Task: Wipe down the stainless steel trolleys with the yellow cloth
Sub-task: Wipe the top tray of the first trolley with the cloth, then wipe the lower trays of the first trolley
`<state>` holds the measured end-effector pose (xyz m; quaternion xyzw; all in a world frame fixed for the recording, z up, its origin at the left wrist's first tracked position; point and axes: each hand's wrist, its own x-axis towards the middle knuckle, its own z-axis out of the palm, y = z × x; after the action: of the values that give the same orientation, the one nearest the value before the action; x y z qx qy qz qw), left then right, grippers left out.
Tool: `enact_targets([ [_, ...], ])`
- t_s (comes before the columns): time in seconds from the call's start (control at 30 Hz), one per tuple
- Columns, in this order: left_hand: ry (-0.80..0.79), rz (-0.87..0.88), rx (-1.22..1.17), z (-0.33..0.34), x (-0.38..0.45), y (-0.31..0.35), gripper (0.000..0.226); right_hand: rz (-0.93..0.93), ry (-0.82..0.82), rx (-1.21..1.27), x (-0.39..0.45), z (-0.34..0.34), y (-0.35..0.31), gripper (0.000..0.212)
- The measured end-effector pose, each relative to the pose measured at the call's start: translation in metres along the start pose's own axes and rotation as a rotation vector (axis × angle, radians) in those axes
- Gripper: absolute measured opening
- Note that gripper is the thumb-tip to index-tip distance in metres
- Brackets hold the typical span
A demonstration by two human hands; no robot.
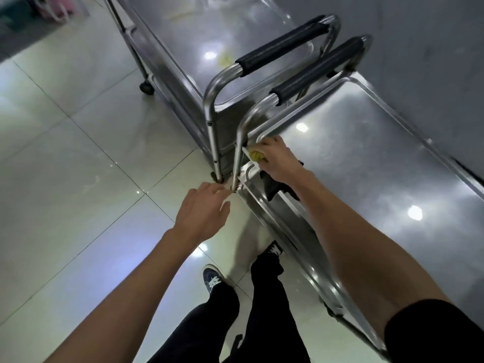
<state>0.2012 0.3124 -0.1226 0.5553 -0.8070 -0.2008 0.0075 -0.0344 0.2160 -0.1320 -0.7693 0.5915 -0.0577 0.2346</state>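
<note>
Seen from above, a person stands beside two shiny stainless steel trolleys parked handle to handle on a glossy pale tiled floor (pixel 78 142). The right hand (pixel 280 161) curls its fingers (pixel 264 148) over a crumpled yellow cloth (pixel 258 155) at the corner of the nearer steel trolley (pixel 366 158); only a small patch of cloth shows beneath the fingers, the rest is hidden by the hand; whether the cloth lies on the top tray's rim or on the upright tube beside it is hard to tell. Just past those fingers rises the nearer trolley's bent tube handle with its black foam grip (pixel 319 68).

The left hand (pixel 203 213) reaches low, fingers (pixel 213 191) loosely curled near the foot of the handle's upright; its fingertips blur against the metal, so contact with the metal cannot be made out; it holds nothing visible.

Beyond both hands stands the farther steel trolley (pixel 209 30), its far end cut off by the frame; yellowish smears on its top tray are too blurred to identify. A dark shape below the right wrist is unclear. Black trousers and dark sneakers (pixel 212 280) show below.
</note>
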Motion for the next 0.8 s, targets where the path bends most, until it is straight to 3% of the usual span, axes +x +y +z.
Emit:
enact_targets([
  [0.13,-0.081,0.041,0.009,0.007,-0.014,-0.001,0.039,0.039,0.045,0.096,-0.042,0.013,-0.012,0.038],
  [0.33,-0.095,0.141,0.025,0.016,-0.017,0.029,0.034,0.193,0.320,0.202,-0.116,0.034,-0.019,0.040],
  [0.6,-0.137,0.224,0.096,0.029,-0.036,0.079,0.034,0.328,0.418,0.196,-0.194,0.056,-0.015,0.041],
  [0.8,-0.149,0.283,0.144,0.033,-0.052,0.081,0.035,0.370,0.454,0.255,-0.224,0.076,-0.026,0.043],
])
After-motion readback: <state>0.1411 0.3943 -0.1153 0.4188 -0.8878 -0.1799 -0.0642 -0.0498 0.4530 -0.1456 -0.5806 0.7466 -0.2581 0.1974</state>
